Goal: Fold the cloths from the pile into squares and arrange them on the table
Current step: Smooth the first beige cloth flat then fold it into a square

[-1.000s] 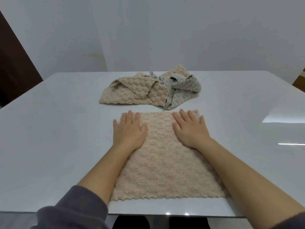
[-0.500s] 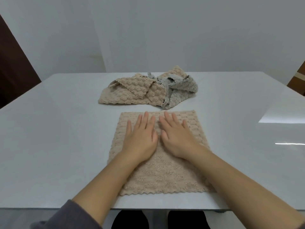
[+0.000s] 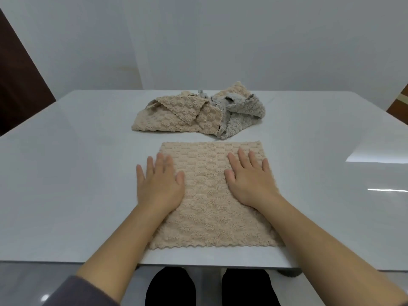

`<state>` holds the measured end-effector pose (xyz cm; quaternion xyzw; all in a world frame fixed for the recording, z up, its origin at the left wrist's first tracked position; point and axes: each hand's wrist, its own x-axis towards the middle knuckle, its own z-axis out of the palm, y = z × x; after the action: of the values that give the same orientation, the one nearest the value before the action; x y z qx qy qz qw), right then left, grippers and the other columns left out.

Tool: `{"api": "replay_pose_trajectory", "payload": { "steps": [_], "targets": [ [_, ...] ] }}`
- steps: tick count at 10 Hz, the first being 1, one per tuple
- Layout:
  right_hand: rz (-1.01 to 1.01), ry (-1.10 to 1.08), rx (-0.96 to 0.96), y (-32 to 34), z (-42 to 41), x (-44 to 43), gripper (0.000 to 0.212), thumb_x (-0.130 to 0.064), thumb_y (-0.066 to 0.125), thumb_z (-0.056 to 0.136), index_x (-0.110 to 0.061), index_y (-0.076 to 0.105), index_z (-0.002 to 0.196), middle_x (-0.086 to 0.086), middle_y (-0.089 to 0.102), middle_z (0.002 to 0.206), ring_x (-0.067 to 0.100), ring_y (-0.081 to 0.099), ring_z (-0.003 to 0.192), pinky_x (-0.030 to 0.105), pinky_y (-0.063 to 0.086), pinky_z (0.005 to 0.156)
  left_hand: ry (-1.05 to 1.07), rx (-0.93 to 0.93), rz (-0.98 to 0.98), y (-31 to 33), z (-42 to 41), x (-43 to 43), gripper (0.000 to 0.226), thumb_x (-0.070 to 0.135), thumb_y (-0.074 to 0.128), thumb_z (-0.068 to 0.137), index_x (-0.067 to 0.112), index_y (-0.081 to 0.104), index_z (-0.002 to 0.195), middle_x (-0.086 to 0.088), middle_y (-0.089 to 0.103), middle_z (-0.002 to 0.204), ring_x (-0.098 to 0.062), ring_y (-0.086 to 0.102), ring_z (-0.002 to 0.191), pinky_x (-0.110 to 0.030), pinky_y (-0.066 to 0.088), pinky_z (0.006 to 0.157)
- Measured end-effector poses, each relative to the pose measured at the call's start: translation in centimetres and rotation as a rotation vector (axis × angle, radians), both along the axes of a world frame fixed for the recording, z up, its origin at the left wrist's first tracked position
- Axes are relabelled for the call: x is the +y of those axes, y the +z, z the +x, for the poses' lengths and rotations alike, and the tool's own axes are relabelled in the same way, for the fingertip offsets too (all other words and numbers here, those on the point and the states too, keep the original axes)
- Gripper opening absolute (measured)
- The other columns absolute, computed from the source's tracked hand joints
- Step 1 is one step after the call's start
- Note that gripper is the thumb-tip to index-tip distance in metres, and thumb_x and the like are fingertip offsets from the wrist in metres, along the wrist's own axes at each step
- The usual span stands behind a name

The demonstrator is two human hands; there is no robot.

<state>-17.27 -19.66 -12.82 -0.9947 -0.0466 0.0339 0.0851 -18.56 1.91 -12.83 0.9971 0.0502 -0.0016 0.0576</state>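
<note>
L hand (image 3: pixel 157 186) & R hand (image 3: pixel 251 182), flat, fingers wide, have slid apart from cloth (image 3: pixel 209 202) centre; I judge it smoothed, ready to fold.

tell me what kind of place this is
Likely a plain indoor room, perhaps a home: a glossy white rectangular table, bare white walls, and a pile of beige and grey textured cloths.

On the white table (image 3: pixel 77 173) a beige cloth (image 3: pixel 209 206) lies spread flat near the front edge, the left hand (image 3: pixel 157 184) pressing flat on its left border and the right hand (image 3: pixel 250 180) on its right part, while the pile (image 3: pixel 198 115) of beige and grey cloths sits just behind it.
</note>
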Motion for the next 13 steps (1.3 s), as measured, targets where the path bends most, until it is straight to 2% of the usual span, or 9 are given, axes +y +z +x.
{"api": "replay_pose_trajectory", "payload": {
  "steps": [1, 2, 3, 6, 7, 8, 9, 11, 13],
  "targets": [
    [0.0, -0.001, -0.009, 0.0, 0.0, 0.2, 0.059, -0.047, 0.011, 0.101, -0.029, 0.0, 0.156, -0.002, -0.01, 0.163, 0.023, -0.013, 0.15, 0.05, -0.009, 0.119, -0.038, -0.123, 0.003, 0.6, -1.6, -0.6, 0.065, 0.042, 0.012, 0.1, 0.012, -0.008, 0.154, -0.009, -0.016, 0.16, -0.023, -0.017, 0.147, -0.046, -0.011, 0.119],
    [-0.004, -0.003, -0.006, 0.1, 0.0, 0.2, 0.059, -0.047, 0.011, 0.101, -0.029, 0.0, 0.156, -0.002, -0.01, 0.163, 0.023, -0.012, 0.15, 0.05, -0.008, 0.119, -0.282, -0.105, -0.087, 0.6, -3.4, -2.8, 0.061, 0.045, 0.013, 0.101, 0.023, -0.007, 0.154, 0.001, -0.018, 0.16, -0.015, -0.02, 0.146, -0.045, -0.011, 0.119],
    [-0.007, -0.005, -0.005, 0.3, -0.1, 0.3, 0.059, -0.046, 0.012, 0.101, -0.029, 0.001, 0.156, -0.002, -0.009, 0.163, 0.023, -0.012, 0.15, 0.05, -0.008, 0.12, -0.32, -0.028, -0.075, -0.1, -4.0, -2.9, 0.06, 0.05, 0.012, 0.1, 0.031, -0.005, 0.154, 0.007, -0.014, 0.161, -0.011, -0.016, 0.147, -0.044, -0.008, 0.12],
    [0.019, -0.001, 0.001, 0.9, -0.5, 0.2, 0.059, -0.047, 0.013, 0.102, -0.028, -0.001, 0.156, 0.001, -0.01, 0.163, 0.025, -0.014, 0.149, 0.052, -0.01, 0.119, -0.168, -0.013, -0.07, -0.2, -5.1, 0.7, 0.061, 0.048, 0.011, 0.099, 0.027, -0.006, 0.154, 0.003, -0.015, 0.161, -0.013, -0.016, 0.147, -0.039, -0.008, 0.12],
    [0.054, 0.062, -0.112, 2.0, -2.1, 2.0, 0.058, -0.044, 0.011, 0.102, -0.027, -0.004, 0.156, 0.0, -0.014, 0.162, 0.024, -0.018, 0.148, 0.053, -0.011, 0.118, -0.166, -0.02, -0.062, -0.2, -5.1, 0.7, 0.061, 0.047, 0.011, 0.099, 0.026, -0.006, 0.154, 0.002, -0.014, 0.161, -0.014, -0.015, 0.147, -0.04, -0.008, 0.12],
    [0.079, 0.206, -0.088, 1.9, -4.3, 5.0, 0.057, -0.043, 0.011, 0.103, -0.028, -0.003, 0.156, -0.005, -0.014, 0.162, 0.021, -0.019, 0.148, 0.052, -0.011, 0.118, -0.162, -0.016, -0.049, -0.2, -5.0, 0.7, 0.062, 0.048, 0.01, 0.099, 0.025, -0.005, 0.154, 0.002, -0.013, 0.161, -0.014, -0.015, 0.147, -0.041, -0.008, 0.12],
    [0.052, 0.228, -0.011, 0.4, -5.3, 5.5, 0.057, -0.045, 0.012, 0.102, -0.029, 0.0, 0.156, -0.007, -0.012, 0.163, 0.019, -0.016, 0.149, 0.052, -0.011, 0.118, -0.153, -0.011, -0.04, -0.3, -5.1, 0.7, 0.062, 0.048, 0.01, 0.099, 0.026, -0.005, 0.154, 0.003, -0.013, 0.161, -0.014, -0.015, 0.147, -0.043, -0.009, 0.119],
    [0.025, 0.093, 0.001, 0.2, -5.4, 0.9, 0.058, -0.05, 0.011, 0.102, -0.033, -0.002, 0.155, -0.011, -0.011, 0.162, 0.015, -0.014, 0.149, 0.048, -0.01, 0.119, -0.106, -0.009, -0.023, -0.4, -5.1, 0.9, 0.063, 0.051, 0.007, 0.098, 0.025, -0.008, 0.154, 0.002, -0.014, 0.161, -0.018, -0.017, 0.147, -0.046, -0.011, 0.118],
    [0.0, -0.021, 0.028, 0.8, -6.2, -1.5, 0.06, -0.048, 0.012, 0.102, -0.028, -0.002, 0.156, -0.004, -0.012, 0.163, 0.02, -0.015, 0.149, 0.049, -0.011, 0.119, -0.103, -0.028, -0.075, 0.0, -5.3, 0.8, 0.064, 0.047, 0.012, 0.1, 0.017, -0.004, 0.155, -0.004, -0.014, 0.161, -0.02, -0.016, 0.147, -0.042, -0.011, 0.119]
  ]
}}
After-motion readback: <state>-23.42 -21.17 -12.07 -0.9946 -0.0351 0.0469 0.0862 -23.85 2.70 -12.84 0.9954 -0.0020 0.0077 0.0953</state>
